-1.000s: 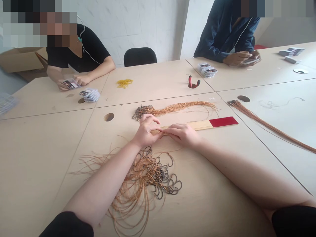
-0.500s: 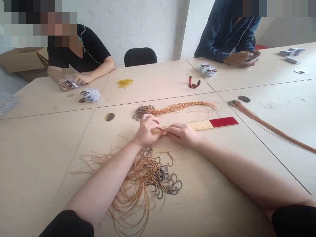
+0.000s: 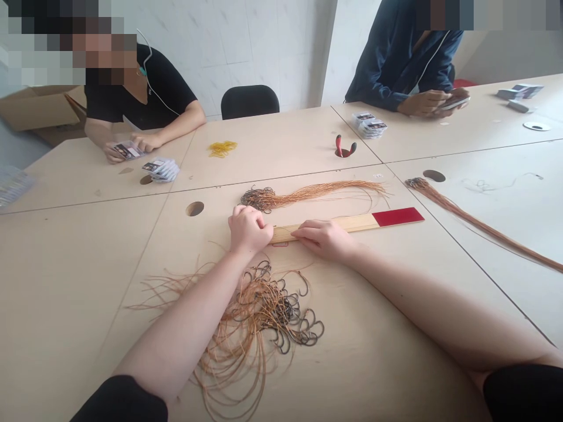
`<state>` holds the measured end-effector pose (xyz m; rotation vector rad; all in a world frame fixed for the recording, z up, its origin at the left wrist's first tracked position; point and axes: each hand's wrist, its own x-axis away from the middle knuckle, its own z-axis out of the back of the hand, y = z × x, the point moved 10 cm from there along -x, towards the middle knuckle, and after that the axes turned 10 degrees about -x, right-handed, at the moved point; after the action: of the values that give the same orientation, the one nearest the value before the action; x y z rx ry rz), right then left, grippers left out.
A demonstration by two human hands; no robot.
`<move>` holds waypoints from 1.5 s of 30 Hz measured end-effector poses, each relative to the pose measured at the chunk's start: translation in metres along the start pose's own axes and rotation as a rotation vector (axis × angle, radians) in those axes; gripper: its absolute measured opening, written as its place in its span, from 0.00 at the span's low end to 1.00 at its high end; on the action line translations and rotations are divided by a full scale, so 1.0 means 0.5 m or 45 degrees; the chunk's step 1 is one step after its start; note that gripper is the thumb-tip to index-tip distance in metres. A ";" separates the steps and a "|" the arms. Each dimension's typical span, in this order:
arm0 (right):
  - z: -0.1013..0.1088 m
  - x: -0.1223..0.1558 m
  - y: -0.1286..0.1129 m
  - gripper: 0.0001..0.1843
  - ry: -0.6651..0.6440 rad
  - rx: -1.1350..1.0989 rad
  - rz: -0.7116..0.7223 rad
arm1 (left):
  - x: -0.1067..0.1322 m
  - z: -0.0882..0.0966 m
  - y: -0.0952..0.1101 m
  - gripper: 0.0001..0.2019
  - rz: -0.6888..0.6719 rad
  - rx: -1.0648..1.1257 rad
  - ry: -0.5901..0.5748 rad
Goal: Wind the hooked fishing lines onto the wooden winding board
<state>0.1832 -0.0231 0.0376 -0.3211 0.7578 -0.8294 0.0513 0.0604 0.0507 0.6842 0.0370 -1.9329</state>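
A flat wooden stick (image 3: 347,223) with a red end lies across the table in front of me. My left hand (image 3: 247,229) is curled into a fist at the stick's left end; what it grips is hidden. My right hand (image 3: 323,238) rests on the stick just right of it, fingers pressed together at the stick's near edge. A tangled heap of orange-brown cords with dark hooks (image 3: 259,313) lies under my left forearm. A neat bundle of the same hooked cords (image 3: 303,195) lies just beyond the stick.
Another long cord bundle (image 3: 475,221) stretches across the right table. Red-handled pliers (image 3: 345,146), yellow rubber bands (image 3: 222,147) and stacks of small packets (image 3: 160,169) lie further back. Two other people handle packets at the far side. A round cable hole (image 3: 194,208) is at left.
My left hand has closed from a loose pinch into a fist and shifted slightly left. The right hand has stayed on the stick.
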 end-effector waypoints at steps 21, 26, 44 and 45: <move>0.005 -0.003 -0.003 0.12 0.010 -0.001 -0.005 | 0.004 -0.024 -0.018 0.10 0.102 -0.042 -0.126; 0.004 -0.003 -0.003 0.12 -0.004 0.004 -0.005 | 0.001 -0.022 -0.030 0.13 0.187 0.041 -0.141; -0.003 -0.001 -0.008 0.14 -0.040 0.001 0.030 | -0.005 -0.001 -0.056 0.14 0.281 0.689 0.110; -0.003 -0.001 -0.008 0.14 -0.039 0.001 0.026 | -0.005 0.003 -0.049 0.17 0.244 0.642 0.109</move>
<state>0.1797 -0.0253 0.0387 -0.3239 0.7307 -0.8037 0.0306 0.0733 0.0464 1.0602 -0.4608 -1.7349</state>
